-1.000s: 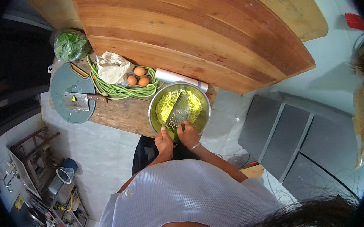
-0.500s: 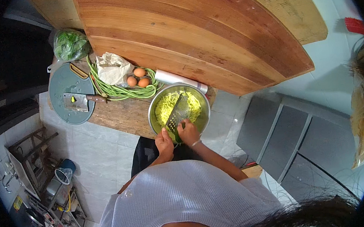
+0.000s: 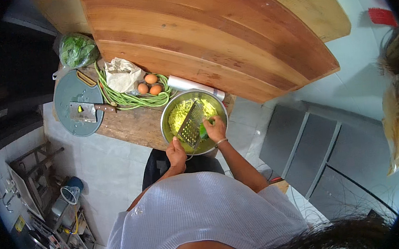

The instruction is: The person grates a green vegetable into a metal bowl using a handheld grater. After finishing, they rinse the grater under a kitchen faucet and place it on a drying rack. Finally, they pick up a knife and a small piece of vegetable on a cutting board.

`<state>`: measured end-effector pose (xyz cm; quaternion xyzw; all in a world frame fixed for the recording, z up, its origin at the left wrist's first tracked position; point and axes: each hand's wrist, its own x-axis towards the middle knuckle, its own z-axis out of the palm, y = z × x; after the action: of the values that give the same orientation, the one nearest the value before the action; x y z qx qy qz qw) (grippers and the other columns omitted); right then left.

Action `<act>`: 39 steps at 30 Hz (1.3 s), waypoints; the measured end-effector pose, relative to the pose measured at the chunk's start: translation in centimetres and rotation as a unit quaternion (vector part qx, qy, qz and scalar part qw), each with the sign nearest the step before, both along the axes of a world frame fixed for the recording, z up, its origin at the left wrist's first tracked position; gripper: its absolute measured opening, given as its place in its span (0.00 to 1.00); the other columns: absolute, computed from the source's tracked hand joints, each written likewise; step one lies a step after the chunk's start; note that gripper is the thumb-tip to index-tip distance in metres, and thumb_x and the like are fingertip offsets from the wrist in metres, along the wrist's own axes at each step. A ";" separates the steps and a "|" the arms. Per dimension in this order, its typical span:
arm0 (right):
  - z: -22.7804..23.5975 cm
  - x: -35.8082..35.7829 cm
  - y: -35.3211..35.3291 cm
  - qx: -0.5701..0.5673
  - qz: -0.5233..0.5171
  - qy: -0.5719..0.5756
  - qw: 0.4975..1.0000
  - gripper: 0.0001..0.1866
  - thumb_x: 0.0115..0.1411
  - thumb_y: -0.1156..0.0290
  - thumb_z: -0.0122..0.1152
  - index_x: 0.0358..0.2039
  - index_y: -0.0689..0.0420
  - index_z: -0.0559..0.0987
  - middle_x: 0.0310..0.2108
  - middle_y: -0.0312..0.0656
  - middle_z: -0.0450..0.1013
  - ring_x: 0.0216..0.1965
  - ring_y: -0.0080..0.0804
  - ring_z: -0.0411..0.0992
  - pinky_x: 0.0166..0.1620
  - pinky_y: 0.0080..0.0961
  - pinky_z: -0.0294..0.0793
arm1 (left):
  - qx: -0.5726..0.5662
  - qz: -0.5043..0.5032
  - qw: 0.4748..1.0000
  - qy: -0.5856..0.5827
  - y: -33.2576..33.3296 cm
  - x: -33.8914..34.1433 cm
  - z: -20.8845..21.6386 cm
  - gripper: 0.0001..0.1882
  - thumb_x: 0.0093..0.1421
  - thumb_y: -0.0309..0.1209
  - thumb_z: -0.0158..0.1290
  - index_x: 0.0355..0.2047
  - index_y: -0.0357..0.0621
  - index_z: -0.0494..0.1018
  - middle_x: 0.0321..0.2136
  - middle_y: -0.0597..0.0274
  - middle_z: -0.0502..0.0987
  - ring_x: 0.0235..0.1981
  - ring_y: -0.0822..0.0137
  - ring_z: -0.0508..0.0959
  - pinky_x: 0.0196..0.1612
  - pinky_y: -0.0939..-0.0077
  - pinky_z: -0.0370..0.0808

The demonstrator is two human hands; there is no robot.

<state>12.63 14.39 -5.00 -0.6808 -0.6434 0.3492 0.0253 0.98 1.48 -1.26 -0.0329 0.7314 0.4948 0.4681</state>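
A steel bowl [image 3: 224, 115] at the table's front edge holds pale yellow-green vegetable shreds [image 3: 178, 117]. Slanting across it is a flat metal grater [image 3: 191, 124], its far end over the shreds. My left hand [image 3: 177, 154] is closed round the grater's near end at the bowl's rim. My right hand [image 3: 215, 129] grips a piece of dark green-skinned vegetable [image 3: 203, 131] just right of the grater's face; my fingers partly hide it. Whether the piece touches the grater, I cannot tell.
Left of the bowl lie long green beans [image 3: 133, 101], three brown eggs [image 3: 151, 79], a cloth bag [image 3: 123, 75] and a plastic roll [image 3: 196, 87]. A cleaver [image 3: 83, 112] rests on a round grey cutting board [image 3: 70, 88]. Bagged greens [image 3: 78, 49] sit behind; large wooden boards [image 3: 201, 34] rise beyond.
My right hand has moved up and right, off the grater's middle to its right side, and the green piece shows more. The grater looks turned more face-up; my left hand keeps its hold.
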 end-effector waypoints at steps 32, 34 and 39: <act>1.6 -1.0 -6.2 0.112 -0.039 0.153 0.981 0.09 0.49 0.67 0.59 0.26 0.59 0.74 0.22 0.50 0.72 0.26 0.47 0.72 0.32 0.35 0.70 | -0.027 0.006 1.000 0.001 0.3 0.6 0.8 0.20 0.64 0.45 0.38 0.19 0.48 0.60 0.11 0.71 0.60 0.07 0.77 0.56 0.09 0.78 0.55; 0.1 -1.2 -5.0 0.152 -0.033 0.119 0.981 0.09 0.48 0.67 0.59 0.26 0.59 0.74 0.22 0.51 0.72 0.27 0.49 0.72 0.32 0.37 0.70 | -0.010 -0.013 0.998 0.062 -1.0 1.2 -2.1 0.20 0.64 0.45 0.38 0.19 0.48 0.60 0.10 0.71 0.60 0.07 0.77 0.56 0.09 0.77 0.55; -4.0 -1.9 0.7 0.150 -0.081 0.090 0.981 0.09 0.49 0.67 0.57 0.24 0.59 0.75 0.20 0.53 0.71 0.25 0.53 0.71 0.32 0.40 0.69 | -0.032 0.027 0.998 -0.047 0.9 0.6 2.1 0.21 0.64 0.44 0.37 0.18 0.47 0.60 0.09 0.70 0.58 0.07 0.76 0.56 0.09 0.77 0.54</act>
<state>10.72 15.13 -8.96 -0.6852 -0.6260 0.3053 0.2132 1.59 2.43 0.82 -0.0909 0.7231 0.4815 0.4868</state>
